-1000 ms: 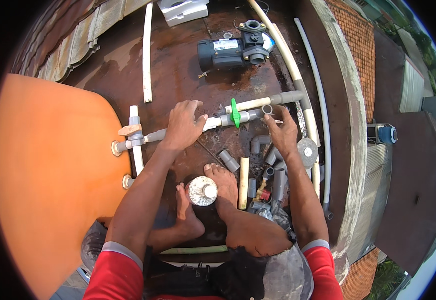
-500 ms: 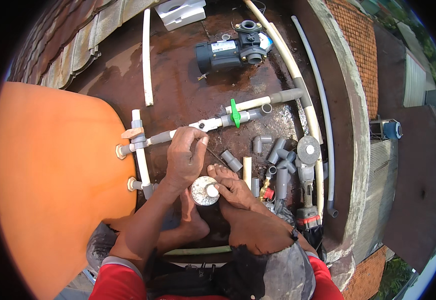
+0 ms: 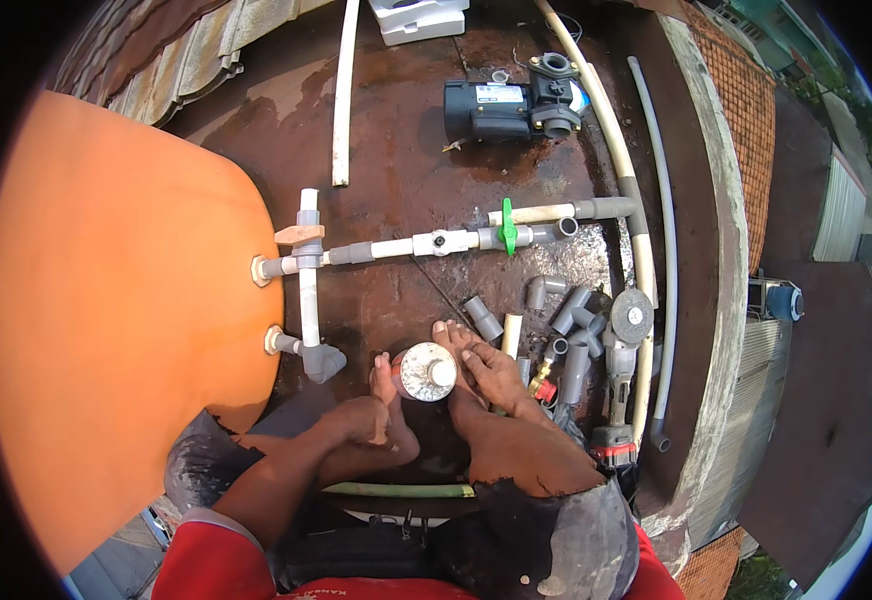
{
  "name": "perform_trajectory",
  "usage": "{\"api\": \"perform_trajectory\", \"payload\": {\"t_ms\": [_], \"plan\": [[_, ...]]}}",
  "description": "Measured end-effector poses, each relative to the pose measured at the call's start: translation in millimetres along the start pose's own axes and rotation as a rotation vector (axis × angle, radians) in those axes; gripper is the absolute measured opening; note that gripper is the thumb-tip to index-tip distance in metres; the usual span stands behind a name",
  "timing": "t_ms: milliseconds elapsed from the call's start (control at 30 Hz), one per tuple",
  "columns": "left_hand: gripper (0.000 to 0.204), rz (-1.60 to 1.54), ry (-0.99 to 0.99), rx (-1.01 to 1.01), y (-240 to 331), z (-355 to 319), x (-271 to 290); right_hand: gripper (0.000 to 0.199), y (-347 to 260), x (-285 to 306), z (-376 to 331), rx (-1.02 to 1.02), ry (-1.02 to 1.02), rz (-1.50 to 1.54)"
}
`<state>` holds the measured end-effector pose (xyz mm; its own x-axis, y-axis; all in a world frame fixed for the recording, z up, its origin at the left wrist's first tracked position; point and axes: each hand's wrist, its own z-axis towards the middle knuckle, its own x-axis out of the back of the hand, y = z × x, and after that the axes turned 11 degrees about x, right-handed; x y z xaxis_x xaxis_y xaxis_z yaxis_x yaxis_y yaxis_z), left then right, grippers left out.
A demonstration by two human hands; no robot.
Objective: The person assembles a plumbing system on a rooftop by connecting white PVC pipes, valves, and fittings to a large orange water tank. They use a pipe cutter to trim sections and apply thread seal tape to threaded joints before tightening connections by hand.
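Note:
A round tin (image 3: 426, 372) with a paint-spattered silver top and a white cap stands between my bare feet. My right hand (image 3: 496, 372) is just right of it, resting over my right foot, fingers stretched out and holding nothing that I can see. My left hand (image 3: 361, 420) is lowered beside my left foot, lower left of the tin; its fingers are hidden. Beyond the tin runs a white pipe line (image 3: 391, 247) with a green-handled valve (image 3: 508, 227). It joins the orange tank (image 3: 136, 300) near an orange-handled valve (image 3: 300, 235).
Loose grey pipe fittings (image 3: 576, 370) and a brass valve (image 3: 544, 388) lie to the right. Beside them is an angle grinder (image 3: 621, 350). A dark water pump (image 3: 516, 105) sits at the back. Long pipes (image 3: 656, 240) run along the right wall (image 3: 721, 200).
My left hand has come down from beside the pipe line to my left foot. My right hand has left the tin's cap and moved right. The view has shifted slightly.

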<state>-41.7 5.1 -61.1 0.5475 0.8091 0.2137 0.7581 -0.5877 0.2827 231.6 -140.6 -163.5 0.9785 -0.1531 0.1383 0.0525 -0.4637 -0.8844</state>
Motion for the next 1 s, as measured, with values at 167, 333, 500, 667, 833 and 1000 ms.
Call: {"api": "perform_trajectory", "payload": {"t_ms": [167, 333, 500, 667, 833, 1000], "plan": [[0.042, -0.315, -0.251, 0.129, -19, 38, -14, 0.040, -20, 4, -2, 0.026, -0.005, -0.145], [0.053, -0.341, -0.406, 0.225, -19, 57, -12, 0.041, -21, 3, -4, 0.034, -0.011, -0.163], [0.055, -0.378, -0.350, 0.215, -17, 46, -4, 0.041, -22, 3, -4, 0.051, -0.010, -0.266], [0.054, -0.409, -0.315, 0.181, -20, 44, -6, 0.044, -23, 0, -3, 0.075, -0.026, -0.283], [0.050, -0.444, -0.285, 0.155, -21, 45, -10, 0.043, -26, 1, -5, 0.064, -0.023, -0.298], [0.053, -0.408, -0.255, 0.133, -21, 43, -11, 0.040, -28, -1, -5, 0.111, 0.014, -0.308]]}}
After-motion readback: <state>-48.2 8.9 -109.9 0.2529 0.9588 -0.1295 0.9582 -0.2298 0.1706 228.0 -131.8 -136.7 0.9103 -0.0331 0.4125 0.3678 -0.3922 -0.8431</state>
